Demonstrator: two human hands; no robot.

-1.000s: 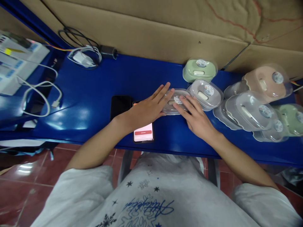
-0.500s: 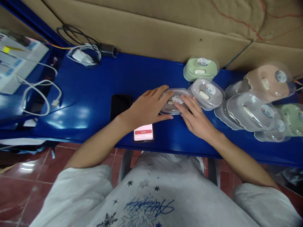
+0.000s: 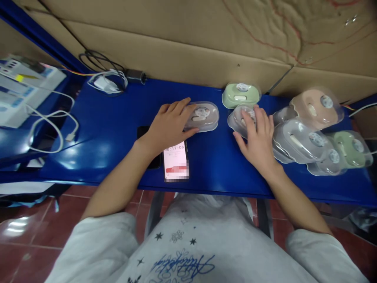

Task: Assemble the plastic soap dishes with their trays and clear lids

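Observation:
My left hand (image 3: 173, 125) curves round the left end of a grey oval plastic box (image 3: 206, 118), thumb on the near side and fingers on the far side. This box has a clear cover, a pale tab and a round label on top. To the right, my right hand (image 3: 257, 143) reaches over a second grey oval box (image 3: 235, 120), fingers apart across its cover and thumb off to the near left. A green oval box (image 3: 240, 95) stands just behind that one. The palms hide parts of both grey boxes.
A lit phone (image 3: 176, 163) showing a timer lies below my left hand, partly over a dark phone (image 3: 153, 162). Stacked grey, peach (image 3: 315, 108) and green boxes stand at right. Coiled cables, a charger (image 3: 106, 84) and a white power strip (image 3: 29, 92) are at left.
My left hand has shifted left with the grey box, away from the other boxes. My right hand has left that box and moved right onto the second grey box. The camera view has shifted slightly.

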